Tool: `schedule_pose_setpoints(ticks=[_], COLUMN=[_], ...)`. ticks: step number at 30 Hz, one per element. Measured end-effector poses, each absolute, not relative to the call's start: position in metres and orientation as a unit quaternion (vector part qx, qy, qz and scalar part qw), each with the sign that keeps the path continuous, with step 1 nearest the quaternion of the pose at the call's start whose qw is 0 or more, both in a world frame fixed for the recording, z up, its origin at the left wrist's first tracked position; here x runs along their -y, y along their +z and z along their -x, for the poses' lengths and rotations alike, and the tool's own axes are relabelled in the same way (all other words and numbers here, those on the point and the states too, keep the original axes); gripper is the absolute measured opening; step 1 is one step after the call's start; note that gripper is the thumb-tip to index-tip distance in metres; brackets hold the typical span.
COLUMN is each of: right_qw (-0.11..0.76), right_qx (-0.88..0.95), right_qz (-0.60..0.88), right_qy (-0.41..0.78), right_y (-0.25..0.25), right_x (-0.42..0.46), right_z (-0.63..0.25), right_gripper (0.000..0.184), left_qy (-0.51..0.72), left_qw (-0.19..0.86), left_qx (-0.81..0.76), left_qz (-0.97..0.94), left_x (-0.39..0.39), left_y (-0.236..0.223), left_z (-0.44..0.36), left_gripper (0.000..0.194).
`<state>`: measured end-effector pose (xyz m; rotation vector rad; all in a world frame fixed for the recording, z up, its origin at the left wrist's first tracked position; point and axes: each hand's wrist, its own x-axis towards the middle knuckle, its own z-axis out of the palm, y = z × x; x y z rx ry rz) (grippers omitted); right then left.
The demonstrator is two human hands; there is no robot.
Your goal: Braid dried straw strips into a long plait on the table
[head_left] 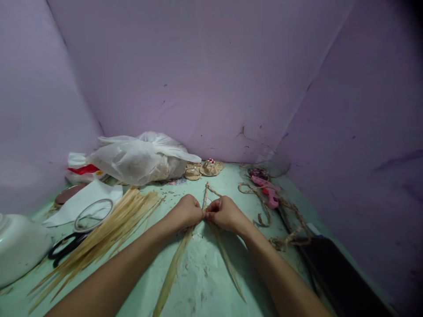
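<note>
My left hand [189, 212] and my right hand [223, 213] meet at the middle of the table, both closed in a pinch on strands of dried plant fibre. A thin braided cord [206, 193] of the same fibre runs away from my fingertips and bends back toward my right hand. One loose strip [174, 270] trails toward me below my left hand. Another strip [228, 259] hangs below my right hand. My fingers hide the spot where the strips join the cord.
Left lie a bundle of dried fibre strips [114, 229], black-handled scissors [68, 246], a ring [93, 215] and a white container [21, 246]. Behind are a plastic bag [142, 158] and woven pieces [211, 168]. A pink glue gun [269, 192], braided rope [292, 237] and dark flat object [340, 273] lie right.
</note>
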<state>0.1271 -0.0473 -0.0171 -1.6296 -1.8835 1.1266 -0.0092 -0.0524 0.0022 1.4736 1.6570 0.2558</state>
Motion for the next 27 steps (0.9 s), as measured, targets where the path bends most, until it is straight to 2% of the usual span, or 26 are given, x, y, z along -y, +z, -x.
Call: schedule_pose_setpoints(ticks=[6, 13, 20, 24, 27], right_qw=[0.186, 0.159, 0.116, 0.106, 0.096], right_qx=[0.715, 0.702, 0.704, 0.742, 0.766], right_qz=[0.596, 0.642, 0.653, 0.644, 0.632], right_qy=[0.313, 0.263, 0.256, 0.150, 0.074], right_y=[-0.007, 0.003, 0.014, 0.017, 0.020], right_x=[0.055, 0.058, 0.063, 0.077, 0.089], right_z=[-0.122, -0.124, -0.121, -0.105, -0.093], right_gripper=[0.020, 0.017, 0.017, 0.021, 0.021], left_qy=[0.168, 0.245, 0.244, 0.225, 0.251], left_qw=[0.505, 0.469, 0.507, 0.570, 0.545], left_qx=[-0.622, -0.608, -0.637, -0.653, -0.646], left_qz=[-0.574, -0.591, -0.527, -0.445, -0.473], left_x=[0.052, 0.052, 0.057, 0.064, 0.065], left_y=[-0.006, -0.020, -0.007, 0.009, 0.006], left_z=[0.010, 0.009, 0.004, 0.001, 0.003], left_gripper=[0.005, 0.005, 0.011, 0.013, 0.013])
